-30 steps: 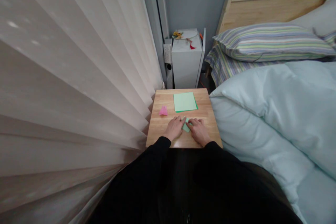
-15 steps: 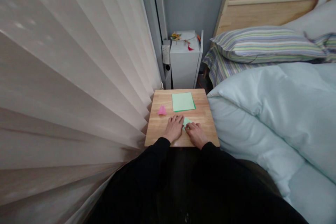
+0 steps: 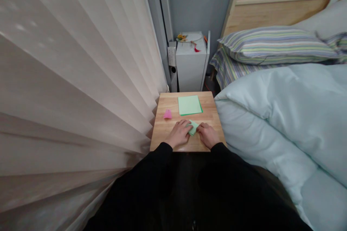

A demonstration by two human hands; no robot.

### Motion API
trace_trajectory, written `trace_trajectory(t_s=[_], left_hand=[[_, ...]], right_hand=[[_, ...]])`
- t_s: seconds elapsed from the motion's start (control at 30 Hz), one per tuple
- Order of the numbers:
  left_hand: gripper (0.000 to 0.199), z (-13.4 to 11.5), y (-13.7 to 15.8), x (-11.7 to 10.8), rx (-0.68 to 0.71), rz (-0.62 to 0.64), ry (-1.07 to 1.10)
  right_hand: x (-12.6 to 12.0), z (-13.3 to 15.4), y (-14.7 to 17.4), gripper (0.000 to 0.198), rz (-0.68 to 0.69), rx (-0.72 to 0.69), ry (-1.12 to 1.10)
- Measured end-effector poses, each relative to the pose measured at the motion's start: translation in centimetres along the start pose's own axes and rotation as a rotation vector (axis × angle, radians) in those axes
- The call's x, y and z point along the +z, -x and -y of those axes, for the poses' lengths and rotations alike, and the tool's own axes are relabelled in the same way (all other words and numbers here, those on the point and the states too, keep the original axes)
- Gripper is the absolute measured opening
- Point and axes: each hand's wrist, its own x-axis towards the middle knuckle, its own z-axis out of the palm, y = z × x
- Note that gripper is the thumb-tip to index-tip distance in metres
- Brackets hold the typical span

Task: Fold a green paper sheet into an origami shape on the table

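A small piece of folded light-green paper lies near the front of the small wooden table. My left hand holds it down from the left, thumb on the paper and fingers along its upper left side. At the right corner of the paper, my right hand has its fingertips curled together, pinching the edge. Behind my hands rests a stack of square green sheets, pale on top with a darker green edge showing below. A small folded pink paper sits to the left of the stack.
The wooden table stands between a pleated curtain on the left and a bed with a pale blue quilt on the right. Beyond it is a white cabinet with small decorations on top.
My right hand has shifted slightly right, to the paper's right corner. My left hand has moved slightly left, and more of the folded paper shows between the hands.
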Motion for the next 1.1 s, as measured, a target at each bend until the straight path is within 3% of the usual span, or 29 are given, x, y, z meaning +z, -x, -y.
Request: trace_trajectory(t_s=[0.33, 0.53, 0.63, 0.77, 1.1], left_hand=[[0.016, 0.4, 0.2, 1.5, 0.001, 0.001, 0.022], [0.034, -0.2, -0.1, 1.7, -0.071, 0.005, -0.012], [0.045, -0.5, 0.1, 1.6, -0.094, 0.029, -0.033], [0.054, -0.9, 0.1, 1.5, -0.127, 0.056, -0.076], [0.052, 0.0, -0.5, 1.2, -0.183, 0.061, -0.139]], right_hand=[[-0.5, -0.9, -0.7, 0.027, -0.04, 0.039, -0.015], [0.6, 2.0, 0.0, 0.036, 0.043, -0.07, 0.134], [1.5, 3.5, 0.2, 0.046, 0.02, -0.063, 0.172], [1.8, 4.2, 0.2, 0.043, -0.003, -0.046, 0.196], [2.2, 4.3, 0.1, 0.047, -0.008, -0.078, 0.257]])
